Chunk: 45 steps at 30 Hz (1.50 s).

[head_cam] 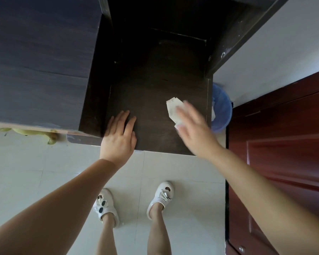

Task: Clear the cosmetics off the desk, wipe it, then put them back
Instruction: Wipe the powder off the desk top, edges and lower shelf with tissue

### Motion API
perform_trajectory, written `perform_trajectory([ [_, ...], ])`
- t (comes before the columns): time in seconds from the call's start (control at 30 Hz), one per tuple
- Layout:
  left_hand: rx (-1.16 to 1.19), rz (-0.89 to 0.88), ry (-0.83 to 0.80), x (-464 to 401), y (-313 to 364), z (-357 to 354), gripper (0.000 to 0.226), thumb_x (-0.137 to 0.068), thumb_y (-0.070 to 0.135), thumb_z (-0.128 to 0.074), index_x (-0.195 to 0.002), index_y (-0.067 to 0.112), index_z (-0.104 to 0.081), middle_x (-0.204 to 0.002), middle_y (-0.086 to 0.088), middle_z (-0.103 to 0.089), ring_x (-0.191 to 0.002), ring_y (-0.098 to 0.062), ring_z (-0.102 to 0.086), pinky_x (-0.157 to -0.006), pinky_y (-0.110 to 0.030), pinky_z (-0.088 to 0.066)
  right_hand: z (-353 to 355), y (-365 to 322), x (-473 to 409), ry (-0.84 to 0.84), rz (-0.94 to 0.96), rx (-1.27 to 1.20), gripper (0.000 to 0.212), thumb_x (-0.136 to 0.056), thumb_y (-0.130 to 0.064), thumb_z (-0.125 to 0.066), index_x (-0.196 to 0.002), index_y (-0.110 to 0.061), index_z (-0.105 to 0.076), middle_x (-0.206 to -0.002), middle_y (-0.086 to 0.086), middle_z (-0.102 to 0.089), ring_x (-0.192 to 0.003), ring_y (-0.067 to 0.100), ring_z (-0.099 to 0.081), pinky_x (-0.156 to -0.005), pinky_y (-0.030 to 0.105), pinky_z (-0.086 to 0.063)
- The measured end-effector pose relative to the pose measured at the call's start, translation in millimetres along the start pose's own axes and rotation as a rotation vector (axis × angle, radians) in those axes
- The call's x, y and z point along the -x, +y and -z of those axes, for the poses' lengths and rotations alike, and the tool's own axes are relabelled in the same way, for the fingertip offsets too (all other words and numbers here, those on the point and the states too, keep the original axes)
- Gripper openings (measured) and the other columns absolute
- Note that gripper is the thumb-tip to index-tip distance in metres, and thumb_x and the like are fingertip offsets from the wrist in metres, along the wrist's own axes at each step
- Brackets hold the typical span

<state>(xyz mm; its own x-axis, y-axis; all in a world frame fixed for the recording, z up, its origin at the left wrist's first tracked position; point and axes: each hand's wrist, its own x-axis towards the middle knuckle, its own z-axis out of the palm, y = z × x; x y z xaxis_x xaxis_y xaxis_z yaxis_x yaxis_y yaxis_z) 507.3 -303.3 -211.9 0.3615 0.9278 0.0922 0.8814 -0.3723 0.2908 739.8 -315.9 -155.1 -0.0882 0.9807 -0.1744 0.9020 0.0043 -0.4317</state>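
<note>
A dark wooden desk (pixel 151 85) fills the upper middle of the head view, and no cosmetics show on it. My right hand (pixel 193 129) presses flat on a folded white tissue (pixel 173 109) near the desk's right front edge; the hand is blurred. My left hand (pixel 120 135) rests flat on the desk's front left corner, fingers spread, holding nothing.
A tall dark cabinet (pixel 41 61) stands against the desk's left side. A blue waste basket (pixel 222 107) sits on the floor just right of the desk. A reddish-brown door (pixel 284 153) is at the right. White tiled floor (pixel 44 172) and my feet lie below.
</note>
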Motion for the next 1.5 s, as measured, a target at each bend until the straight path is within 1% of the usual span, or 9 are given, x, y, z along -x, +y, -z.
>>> perform_trajectory([
  [0.1, -0.001, -0.003, -0.007, 0, 0, 0, 0.041, -0.088, 0.016, -0.036, -0.122, 0.001, -0.051, -0.130, -0.024, -0.049, -0.123, -0.036, -0.042, -0.110, -0.041, -0.021, -39, -15, -15, -0.197, -0.021, 0.234, 0.062, -0.098, -0.043, -0.025, -0.148, -0.016, 0.000, -0.157, 0.010, 0.010, -0.144, 0.024, 0.013, -0.118, 0.045, 0.001],
  [0.33, -0.002, -0.011, 0.001, -1, 0, 1, 0.040, -0.087, 0.014, -0.036, -0.121, -0.001, -0.052, -0.129, -0.024, -0.050, -0.123, -0.036, -0.043, -0.110, -0.041, -0.021, -58, -11, 18, -0.274, 0.561, 0.453, 0.061, -0.094, -0.044, -0.027, -0.144, -0.009, -0.025, -0.151, 0.014, -0.028, -0.141, 0.027, -0.022, -0.114, 0.044, -0.015],
  [0.57, 0.023, 0.011, -0.013, -1, 0, 1, 0.041, -0.086, 0.014, -0.036, -0.122, 0.000, -0.052, -0.130, -0.023, -0.050, -0.124, -0.035, -0.042, -0.111, -0.040, -0.021, -35, 17, -11, -0.051, -0.165, 0.349, 0.068, -0.095, -0.048, -0.018, -0.147, -0.006, -0.007, -0.156, 0.018, -0.002, -0.144, 0.030, 0.001, -0.118, 0.049, -0.005],
  [0.67, 0.066, -0.016, -0.026, 2, -3, 4, 0.040, -0.085, 0.013, -0.037, -0.119, -0.001, -0.052, -0.130, -0.024, -0.050, -0.123, -0.035, -0.043, -0.110, -0.040, -0.020, -74, -31, 28, -0.111, 0.312, 0.352, 0.063, -0.094, -0.043, -0.028, -0.142, -0.003, -0.028, -0.150, 0.020, -0.025, -0.141, 0.033, -0.018, -0.114, 0.048, -0.016],
  [0.8, 0.094, -0.075, -0.090, 32, -10, 7, 0.041, -0.086, 0.014, -0.037, -0.123, 0.002, -0.049, -0.133, -0.020, -0.048, -0.128, -0.030, -0.035, -0.112, -0.042, -0.017, -51, -5, -7, -0.256, 0.661, 0.395, 0.062, -0.096, -0.046, -0.017, -0.146, -0.012, -0.011, -0.154, 0.008, -0.007, -0.144, 0.020, 0.007, -0.118, 0.041, -0.001],
  [1.0, 0.039, -0.059, -0.155, 77, -24, 11, 0.047, -0.087, 0.019, -0.034, -0.133, 0.009, -0.037, -0.138, -0.019, -0.044, -0.132, -0.030, -0.026, -0.112, -0.044, -0.011, -22, -16, -149, -0.005, -0.250, 0.184, 0.061, -0.099, -0.041, -0.018, -0.147, -0.010, 0.003, -0.156, 0.016, 0.011, -0.144, 0.026, 0.014, -0.118, 0.043, 0.005],
  [1.23, 0.041, -0.007, -0.209, 94, -45, 25, 0.047, -0.087, 0.018, -0.033, -0.133, 0.011, -0.037, -0.140, -0.018, -0.041, -0.134, -0.029, -0.023, -0.112, -0.042, -0.010, -67, -93, -116, -0.141, 0.412, 0.109, 0.062, -0.091, -0.010, -0.041, -0.147, -0.006, -0.013, -0.156, 0.014, -0.010, -0.145, 0.025, -0.006, -0.119, 0.038, -0.003],
  [1.37, 0.077, 0.053, -0.206, 101, -58, 29, 0.045, -0.089, 0.022, -0.030, -0.133, 0.013, -0.035, -0.142, -0.017, -0.040, -0.134, -0.032, -0.029, -0.113, -0.044, -0.012, -40, -83, -147, -0.172, 0.141, -0.015, 0.066, -0.090, 0.010, -0.032, -0.147, -0.010, -0.005, -0.157, 0.007, -0.001, -0.145, 0.019, -0.001, -0.113, 0.023, 0.004],
  [1.5, 0.196, 0.275, -0.114, 106, -67, 36, 0.047, -0.087, 0.021, -0.032, -0.132, 0.008, -0.033, -0.138, -0.023, -0.040, -0.129, -0.034, -0.031, -0.108, -0.051, -0.024, -80, -124, -100, -0.118, 0.149, -0.015, 0.060, -0.091, 0.005, -0.034, -0.146, -0.003, -0.011, -0.156, 0.015, -0.006, -0.145, 0.026, -0.001, -0.118, 0.035, -0.002],
])
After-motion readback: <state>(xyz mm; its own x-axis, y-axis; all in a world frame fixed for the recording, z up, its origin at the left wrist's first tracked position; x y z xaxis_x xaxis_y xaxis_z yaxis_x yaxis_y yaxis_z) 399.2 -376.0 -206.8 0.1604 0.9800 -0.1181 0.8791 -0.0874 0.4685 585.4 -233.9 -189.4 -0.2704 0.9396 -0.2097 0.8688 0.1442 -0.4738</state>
